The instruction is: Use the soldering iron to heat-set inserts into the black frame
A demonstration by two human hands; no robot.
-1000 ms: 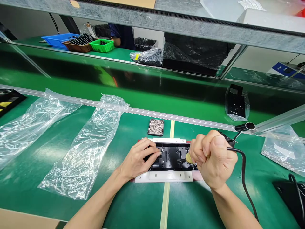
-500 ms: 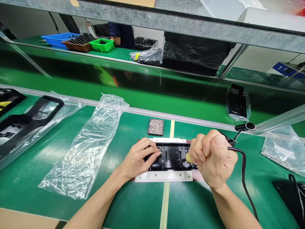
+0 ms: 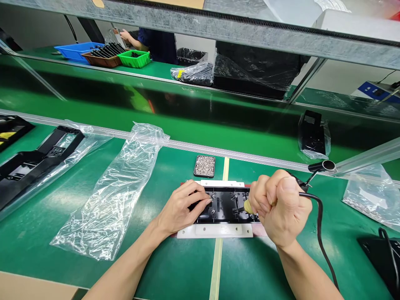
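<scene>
Black plastic part (image 3: 223, 205) lay in a white fixture (image 3: 215, 230) on the green bench (image 3: 175, 266), the left hand (image 3: 183, 208) pressing it, fingers together. The right hand (image 3: 281, 206) was clenched around a corded screwdriver (image 3: 248, 207), its tip on the part.

Right hand (image 3: 283, 208) covers the screwdriver (image 3: 247, 207) grip and the right end of the black part (image 3: 223, 205). Tool tip contact unreadable. Cable (image 3: 321, 237) runs off bottom edge. Black frame (image 3: 29, 162) cut at left edge.

Green bench (image 3: 175, 271), metal rail (image 3: 187, 146), green conveyor (image 3: 187, 121), overhead metal shelf (image 3: 218, 31), white wall (image 3: 34, 27), bright even light
</scene>
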